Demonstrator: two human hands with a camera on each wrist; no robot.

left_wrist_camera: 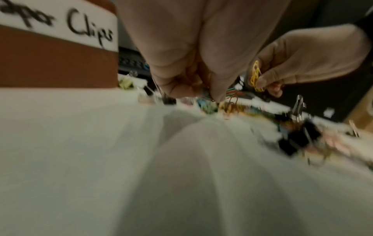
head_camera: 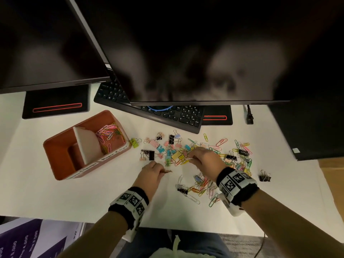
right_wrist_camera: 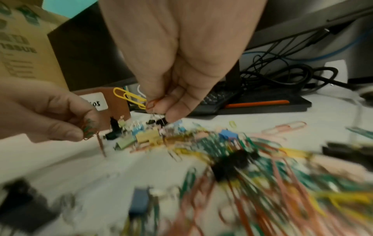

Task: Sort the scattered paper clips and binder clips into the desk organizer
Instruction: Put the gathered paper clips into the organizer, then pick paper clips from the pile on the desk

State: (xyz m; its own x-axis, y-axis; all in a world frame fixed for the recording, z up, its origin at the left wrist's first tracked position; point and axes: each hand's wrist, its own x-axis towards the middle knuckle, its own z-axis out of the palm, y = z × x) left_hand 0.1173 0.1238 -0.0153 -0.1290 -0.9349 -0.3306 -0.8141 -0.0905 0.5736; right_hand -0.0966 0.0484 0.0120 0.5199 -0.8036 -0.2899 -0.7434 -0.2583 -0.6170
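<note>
Yellow paper clip (right_wrist_camera: 129, 99) pinched, right hand (right_wrist_camera: 181, 63) | left hand (right_wrist_camera: 46, 111) pinches clips | head view hides colours

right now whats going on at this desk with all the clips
A person is sorting clips on a white desk. The right hand pinches a yellow paper clip above the scattered pile, and the left hand holds a few paper clips too. The brown organizer sits to the left; its compartment labelled for paper clips already holds some paper clips, while the other section looks empty. Most binder clips are still on the desk.
</note>
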